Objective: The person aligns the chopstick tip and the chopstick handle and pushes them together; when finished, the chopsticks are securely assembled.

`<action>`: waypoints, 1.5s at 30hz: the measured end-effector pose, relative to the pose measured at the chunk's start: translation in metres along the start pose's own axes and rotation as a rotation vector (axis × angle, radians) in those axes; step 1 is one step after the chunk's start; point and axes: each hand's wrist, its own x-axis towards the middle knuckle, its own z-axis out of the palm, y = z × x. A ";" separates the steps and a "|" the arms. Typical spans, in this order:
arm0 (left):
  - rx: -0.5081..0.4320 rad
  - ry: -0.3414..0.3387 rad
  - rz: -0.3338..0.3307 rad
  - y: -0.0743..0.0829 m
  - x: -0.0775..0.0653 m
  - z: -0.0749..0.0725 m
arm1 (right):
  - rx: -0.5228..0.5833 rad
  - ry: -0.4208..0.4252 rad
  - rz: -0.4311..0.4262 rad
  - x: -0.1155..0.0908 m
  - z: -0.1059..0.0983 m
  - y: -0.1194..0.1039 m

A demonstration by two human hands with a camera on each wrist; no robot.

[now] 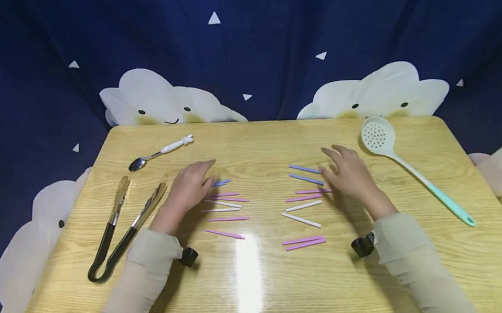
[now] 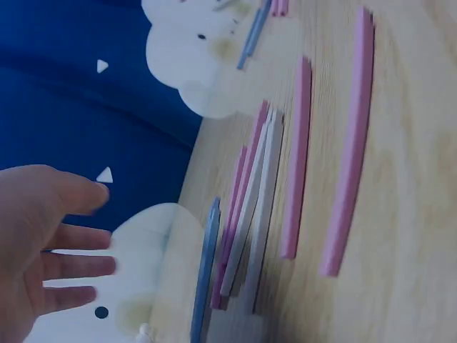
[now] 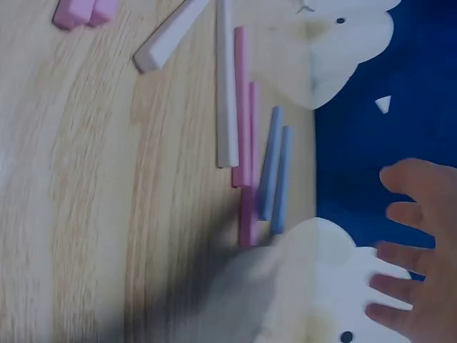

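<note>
My left hand (image 1: 186,187) hovers over the far end of the left group of thin sticks, fingers spread, partly covering the blue sticks (image 1: 221,183). Below those lie pink sticks (image 1: 228,219) and white sticks (image 1: 221,209); in the left wrist view the same hand (image 2: 43,246) holds nothing. My right hand (image 1: 348,174) is beside the right group, its thumb near the ends of two blue sticks (image 1: 306,179). Pink sticks (image 1: 303,198), white sticks (image 1: 302,220) and a close pink pair (image 1: 306,243) lie nearer me. The right wrist view shows that hand (image 3: 428,250) with fingers apart, gripping nothing.
Black-handled tongs (image 1: 107,243) lie spread left of my left forearm, with a white-handled spoon (image 1: 159,153) beyond them. A skimmer (image 1: 413,170) with a mint handle rests at the right. A dark blue curtain (image 1: 267,32) hangs behind the wooden table (image 1: 308,301).
</note>
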 end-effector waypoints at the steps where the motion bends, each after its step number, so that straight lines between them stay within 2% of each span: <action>1: 0.007 -0.018 0.001 -0.002 0.001 0.001 | 0.029 -0.019 0.004 0.002 0.002 0.001; 4: 0.011 -0.102 -0.015 -0.007 0.003 0.004 | 0.102 -0.068 0.009 0.009 0.008 0.004; 7: 0.001 -0.175 -0.026 -0.011 0.003 0.008 | 0.117 -0.103 -0.003 0.016 0.016 0.007; 13: 0.005 -0.223 -0.016 -0.015 0.005 0.015 | 0.140 -0.141 0.007 0.028 0.029 0.012; 18: 0.031 -0.279 -0.028 -0.016 0.008 0.021 | 0.118 -0.176 -0.029 0.032 0.039 0.015; 25: 0.068 -0.293 -0.032 -0.019 0.013 0.029 | -0.022 -0.165 -0.080 0.037 0.046 0.014; 31: 0.087 -0.299 -0.066 -0.017 0.014 0.030 | -0.072 -0.156 -0.099 0.042 0.052 0.013; 42: 0.076 -0.276 -0.097 -0.011 0.019 0.028 | -0.135 -0.151 -0.052 0.045 0.053 0.008; 45: 0.064 -0.278 -0.106 -0.011 0.021 0.028 | -0.117 -0.145 -0.034 0.048 0.052 0.010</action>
